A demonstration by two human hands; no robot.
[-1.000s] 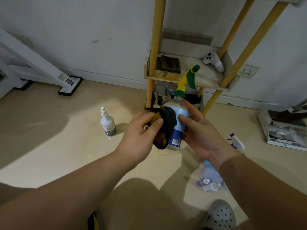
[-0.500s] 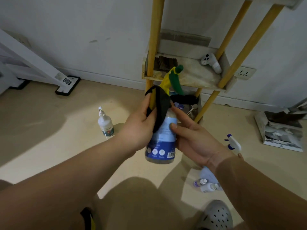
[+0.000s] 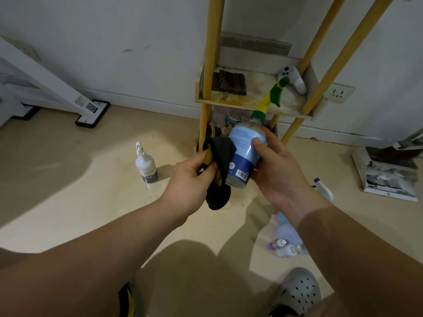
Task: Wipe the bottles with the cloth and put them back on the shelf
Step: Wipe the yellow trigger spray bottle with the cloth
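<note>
My right hand [image 3: 278, 170] grips a blue-labelled spray bottle [image 3: 243, 152] with a green and yellow trigger head, tilted with the head pointing up right toward the shelf. My left hand [image 3: 191, 181] holds a dark cloth [image 3: 220, 161] with a yellow side against the bottle's lower left side. Behind them stands the wooden shelf [image 3: 249, 99] with yellow posts. A small white bottle [image 3: 145, 165] stands on the floor to the left. A white spray bottle [image 3: 322, 188] and two small bottles [image 3: 285, 248] lie on the floor to the right.
A white controller [image 3: 293, 78] and a dark block [image 3: 231, 82] lie on the shelf board. Clutter fills the shelf's bottom level. A light blue cloth [image 3: 286, 229] lies on the floor. A white stand foot [image 3: 91, 113] sits left, a torn box [image 3: 389, 175] right. My grey shoe [image 3: 297, 291] shows below.
The bottle has tilted so its trigger head swings to the right. My left hand with the cloth has slid from the bottle's neck down to its lower side.
</note>
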